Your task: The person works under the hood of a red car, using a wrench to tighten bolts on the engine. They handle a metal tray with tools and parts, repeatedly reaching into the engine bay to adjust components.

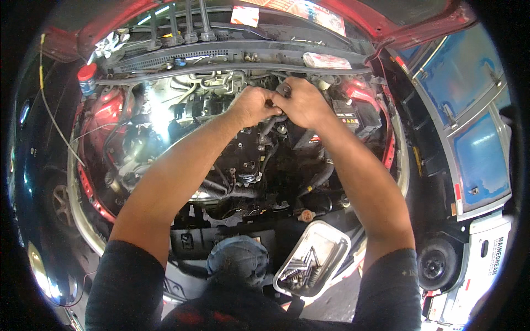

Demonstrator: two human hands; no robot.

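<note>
Over the far middle of the engine bay, my two hands meet with their fingers nearly touching. My left hand is closed, fingertips pinched together; what lies between them is hidden. My right hand is curled round a small dark piece with a rounded end, which shows between thumb and fingers; its kind is unclear. Just beneath the fingers runs a dark hose. The black engine spreads below my hands, and a battery sits to the right of my right hand.
At the near edge stands a metal tray of sockets and metal parts. Left of it is a blue-grey cap. A red-lidded jar stands at far left, a whitish packet on the cowl. The raised red hood hangs beyond.
</note>
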